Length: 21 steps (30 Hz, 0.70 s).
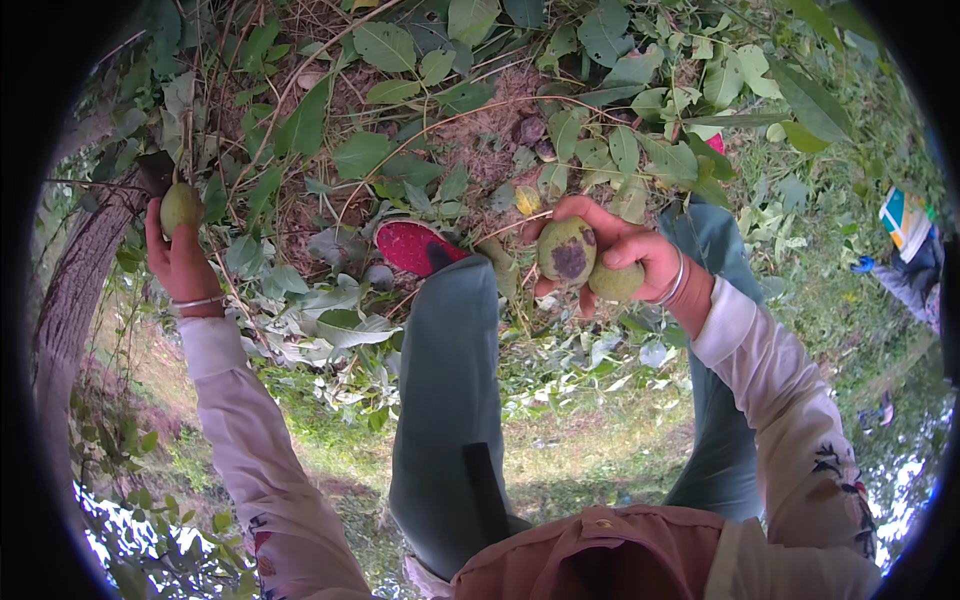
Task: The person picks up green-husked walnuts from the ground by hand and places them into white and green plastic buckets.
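At the far left, my left hand (180, 262) is closed around a green walnut (181, 209), a smooth oval fruit in its husk. It is beside a tree trunk, and a dark flat piece (156, 172) that I cannot make out sits just above the fingers. My right hand (640, 255), right of the middle, grips two green walnuts together. The front walnut (566, 250) has a large dark brown blotch on its husk, while the second walnut (615, 281) is plain green and lies against the palm. Some fingers of this hand are hidden behind the fruit.
Leafy stems (390, 130) and dry grass cover the ground ahead. The trunk (85, 290) rises at the left. My red shoe (407, 247) stands among leaves near the middle. Another person's gloved hand (864, 265), blue, shows at the far right, near a colourful printed packet (906, 222).
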Tool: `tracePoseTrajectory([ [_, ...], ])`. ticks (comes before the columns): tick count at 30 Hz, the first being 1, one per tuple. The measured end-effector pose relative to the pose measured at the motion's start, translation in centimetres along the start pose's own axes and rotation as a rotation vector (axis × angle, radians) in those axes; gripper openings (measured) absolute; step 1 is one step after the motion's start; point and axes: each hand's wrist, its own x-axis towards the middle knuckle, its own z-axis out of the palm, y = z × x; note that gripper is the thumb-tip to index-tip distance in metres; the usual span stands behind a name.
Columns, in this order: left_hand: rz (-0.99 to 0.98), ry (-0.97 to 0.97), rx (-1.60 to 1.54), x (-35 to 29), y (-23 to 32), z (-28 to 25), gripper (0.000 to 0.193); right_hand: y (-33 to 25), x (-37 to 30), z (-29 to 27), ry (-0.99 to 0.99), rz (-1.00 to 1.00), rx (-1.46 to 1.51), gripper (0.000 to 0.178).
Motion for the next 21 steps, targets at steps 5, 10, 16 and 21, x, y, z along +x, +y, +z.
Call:
tracePoseTrajectory([
  [5,-0.374,-0.315,-1.052,-14.4,8.1,5.5,0.049,-1.4,-1.1,3.1,0.03,0.041,-0.26,0.052],
  [10,-0.931,-0.077,-1.584,-25.1,10.7,14.8,0.053,-0.1,-4.4,7.4,0.102,-0.034,-0.464,0.052],
  [16,-0.899,-0.111,-1.643,-28.9,12.2,20.3,0.056,0.4,-9.2,7.1,0.298,-0.138,-0.398,0.05],
  [21,-0.771,-0.186,-1.638,-30.5,11.4,22.6,0.058,2.0,-9.6,6.3,0.462,-0.51,-1.179,0.046],
])
